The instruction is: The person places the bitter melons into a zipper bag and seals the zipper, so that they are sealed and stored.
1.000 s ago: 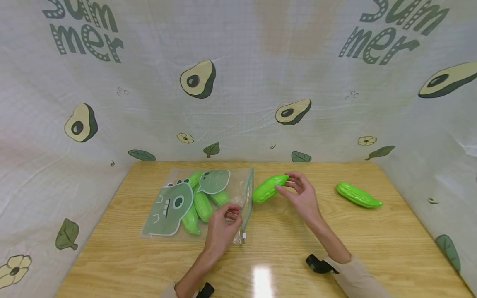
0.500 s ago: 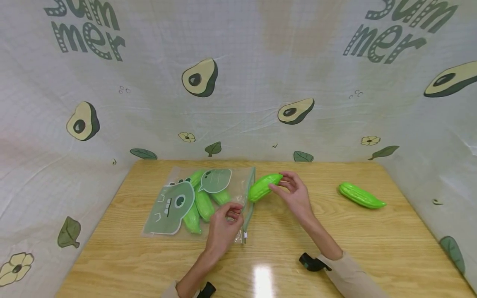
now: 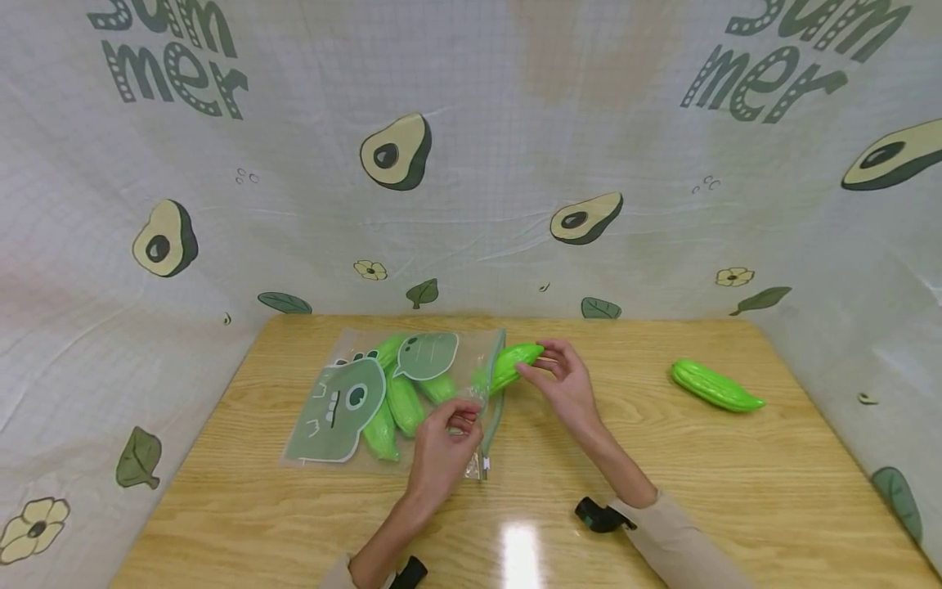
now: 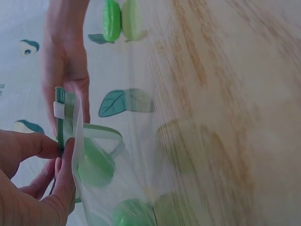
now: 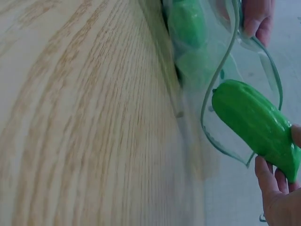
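Observation:
A clear zip bag [image 3: 324, 425] printed with a green cartoon monster lies on the table, several green bitter melons [image 3: 402, 406] inside it. My left hand [image 3: 443, 446] pinches the bag's edge near the white slider [image 3: 486, 464], and the mouth gapes in the right wrist view. My right hand [image 3: 562, 384] grips another bright green bitter melon [image 5: 254, 120] by its pointed end. Its rounded end sits within the bag's opening, behind the clear film in the head view. The left wrist view shows that end through the plastic too.
One more green bitter melon [image 3: 715, 385] lies at the right of the wooden table [image 3: 589, 458]. A pale cloth [image 3: 486, 164] with avocado prints hangs behind and along both sides. A black camera mount [image 3: 599, 515] is on my right wrist.
My right hand has moved left with its bitter melon, from just outside the bag's mouth to partly inside it. My left hand keeps its pinch on the edge.

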{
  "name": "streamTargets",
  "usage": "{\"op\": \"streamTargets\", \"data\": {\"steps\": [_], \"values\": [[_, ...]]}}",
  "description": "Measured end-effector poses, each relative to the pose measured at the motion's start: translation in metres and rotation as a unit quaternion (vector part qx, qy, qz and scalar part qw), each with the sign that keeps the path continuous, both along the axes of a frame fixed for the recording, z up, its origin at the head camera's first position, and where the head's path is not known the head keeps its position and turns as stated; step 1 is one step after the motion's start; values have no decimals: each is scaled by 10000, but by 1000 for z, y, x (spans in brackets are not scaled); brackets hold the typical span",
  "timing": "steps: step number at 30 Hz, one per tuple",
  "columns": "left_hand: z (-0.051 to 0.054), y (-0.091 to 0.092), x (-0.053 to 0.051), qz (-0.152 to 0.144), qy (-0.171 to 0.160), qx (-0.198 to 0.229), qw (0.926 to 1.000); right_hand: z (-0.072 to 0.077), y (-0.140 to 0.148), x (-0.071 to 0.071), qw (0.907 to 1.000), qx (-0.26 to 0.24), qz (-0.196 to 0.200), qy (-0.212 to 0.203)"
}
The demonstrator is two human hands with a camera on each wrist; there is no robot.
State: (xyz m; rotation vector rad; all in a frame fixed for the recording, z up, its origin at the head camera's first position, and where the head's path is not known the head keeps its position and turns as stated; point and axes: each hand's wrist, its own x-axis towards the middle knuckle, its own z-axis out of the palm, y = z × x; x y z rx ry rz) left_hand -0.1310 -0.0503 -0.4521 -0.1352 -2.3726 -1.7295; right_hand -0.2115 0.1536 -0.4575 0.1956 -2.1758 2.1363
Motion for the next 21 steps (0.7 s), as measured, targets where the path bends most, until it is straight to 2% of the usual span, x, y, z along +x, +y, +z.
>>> {"op": "streamTargets", "data": {"steps": [21], "values": [[-2, 0, -1, -54, 25, 50, 10000, -14, -23, -3, 9989, -285, -205, -313]]}}
